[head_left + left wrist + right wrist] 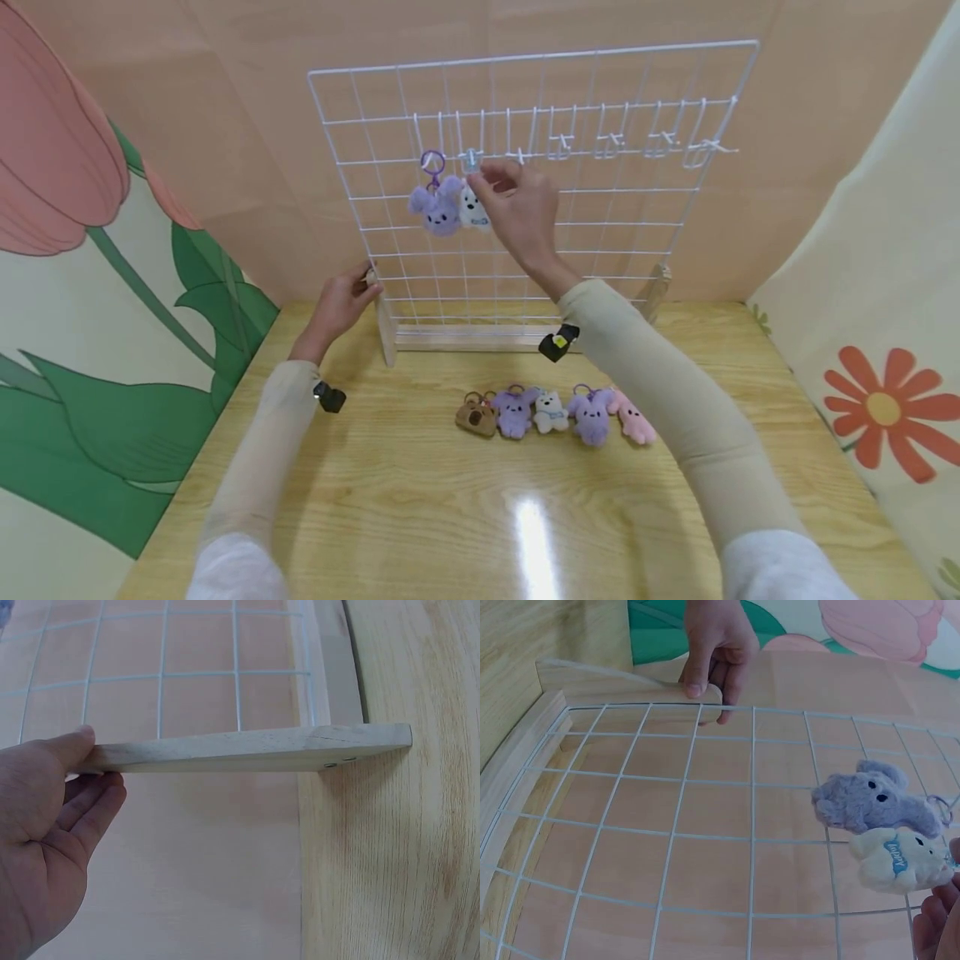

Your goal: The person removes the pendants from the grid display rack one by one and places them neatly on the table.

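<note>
High on the white wire grid rack [341, 162], my right hand [522, 204] pinches near the top of a white plush bear keychain [473, 210]. Its light blue ring [471, 158] overlaps a hook there. In the right wrist view, fingertips are right at the head of the plush bear [900, 859], which has a blue patch on its front. A purple plush keychain [438, 208] hangs by its ring on the hook just to the left. My left hand [341, 302] grips the rounded upper end of the rack's wooden side support [247, 746], thumb on one face, fingers on the other.
Several white hooks [611, 142] line the rack to the right. On the wooden table [420, 517], a row holds a brown plush keychain [476, 415], purple ones [514, 414], a white one [551, 412] and a pink one [636, 418]. Another wooden support [657, 292] stands right.
</note>
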### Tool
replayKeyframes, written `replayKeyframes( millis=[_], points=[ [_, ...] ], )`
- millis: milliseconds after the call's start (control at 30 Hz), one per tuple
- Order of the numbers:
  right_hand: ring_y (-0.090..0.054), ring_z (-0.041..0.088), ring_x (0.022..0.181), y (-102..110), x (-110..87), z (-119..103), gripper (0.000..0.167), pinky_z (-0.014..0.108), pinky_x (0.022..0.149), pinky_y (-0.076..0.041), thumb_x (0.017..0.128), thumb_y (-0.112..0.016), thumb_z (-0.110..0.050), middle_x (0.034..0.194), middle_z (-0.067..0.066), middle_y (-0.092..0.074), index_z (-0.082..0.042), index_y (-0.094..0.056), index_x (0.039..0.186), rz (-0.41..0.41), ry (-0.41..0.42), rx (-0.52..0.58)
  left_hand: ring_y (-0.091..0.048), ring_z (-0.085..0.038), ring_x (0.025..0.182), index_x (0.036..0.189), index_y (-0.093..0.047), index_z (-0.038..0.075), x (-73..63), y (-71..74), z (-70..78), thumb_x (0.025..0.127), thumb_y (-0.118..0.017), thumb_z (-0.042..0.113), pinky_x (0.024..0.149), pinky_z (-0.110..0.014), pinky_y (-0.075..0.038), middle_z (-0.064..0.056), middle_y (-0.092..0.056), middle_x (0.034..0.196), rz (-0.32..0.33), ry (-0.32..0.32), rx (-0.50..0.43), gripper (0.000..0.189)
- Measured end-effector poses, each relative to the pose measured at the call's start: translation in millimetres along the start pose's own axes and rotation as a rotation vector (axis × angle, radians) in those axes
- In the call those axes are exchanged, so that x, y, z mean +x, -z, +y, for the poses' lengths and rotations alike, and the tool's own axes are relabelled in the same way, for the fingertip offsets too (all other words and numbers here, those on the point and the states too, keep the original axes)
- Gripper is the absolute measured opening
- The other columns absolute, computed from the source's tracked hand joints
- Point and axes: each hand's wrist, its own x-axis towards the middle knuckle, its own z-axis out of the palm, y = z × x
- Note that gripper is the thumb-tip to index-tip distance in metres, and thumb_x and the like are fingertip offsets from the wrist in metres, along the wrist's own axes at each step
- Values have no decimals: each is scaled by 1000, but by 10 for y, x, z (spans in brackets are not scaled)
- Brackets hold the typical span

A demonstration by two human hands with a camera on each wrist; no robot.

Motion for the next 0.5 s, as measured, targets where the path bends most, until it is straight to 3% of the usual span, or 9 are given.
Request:
replayKeyframes(
  millis=[500],
  points=[
    [-67,13,75,-55,-13,-33,29,17,68,-56,90,-82,-29,97,11,-78,-4,-78,105,27,-24,-16,-62,-44,122,150,-42,-8,-2,-3,3,103,-63,14,98,-49,-57,-29,-53,144,5,-25,6,56]
  ],
)
